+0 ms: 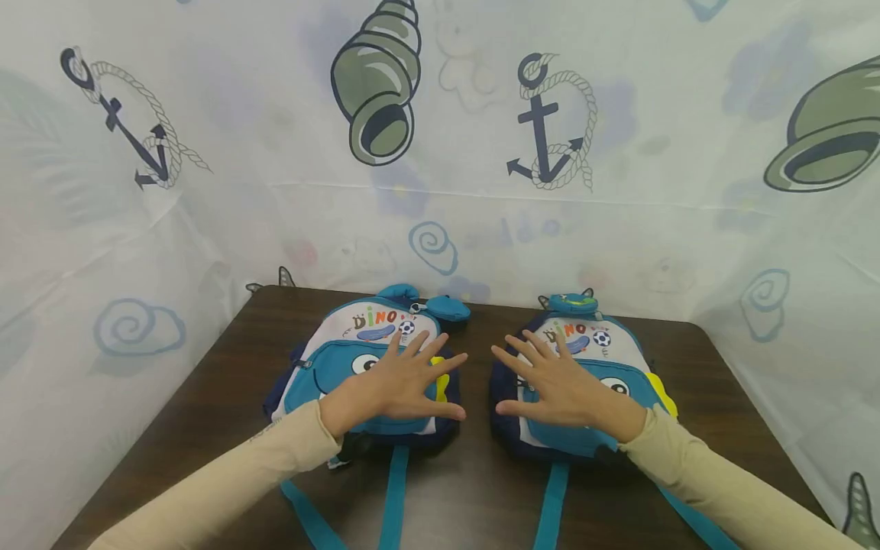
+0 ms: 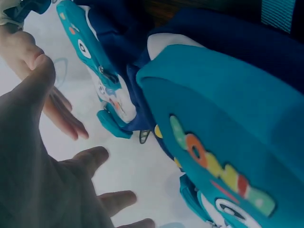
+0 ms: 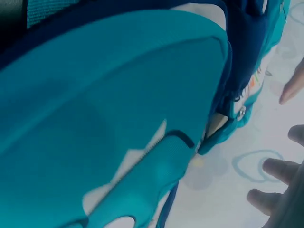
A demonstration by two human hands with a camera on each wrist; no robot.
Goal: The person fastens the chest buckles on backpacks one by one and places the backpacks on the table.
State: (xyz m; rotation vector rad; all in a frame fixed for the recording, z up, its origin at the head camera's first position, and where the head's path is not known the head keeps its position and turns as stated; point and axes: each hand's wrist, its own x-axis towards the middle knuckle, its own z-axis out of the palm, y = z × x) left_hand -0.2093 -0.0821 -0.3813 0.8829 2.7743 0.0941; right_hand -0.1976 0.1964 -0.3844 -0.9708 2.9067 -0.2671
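Two small blue and white children's backpacks with a dinosaur face lie side by side on a dark wooden table. Over the left backpack (image 1: pixel 330 374) hovers my left hand (image 1: pixel 402 378), its fingers spread wide and straight. My right hand (image 1: pixel 557 382) is spread the same way above the right backpack (image 1: pixel 639 374). Neither hand grips anything; whether they touch the fabric cannot be told. In the left wrist view, coloured lettering (image 2: pixel 218 166) shows on a teal pocket. The right wrist view shows a teal pocket (image 3: pixel 118 90) with white teeth shapes along a zip.
Blue straps (image 1: pixel 394 496) trail from both backpacks toward the near edge of the table (image 1: pixel 474 489). Teal flaps (image 1: pixel 447 308) stick up at the backpacks' far ends. A white cloth (image 1: pixel 474 244) printed with shells and anchors hangs behind and at both sides.
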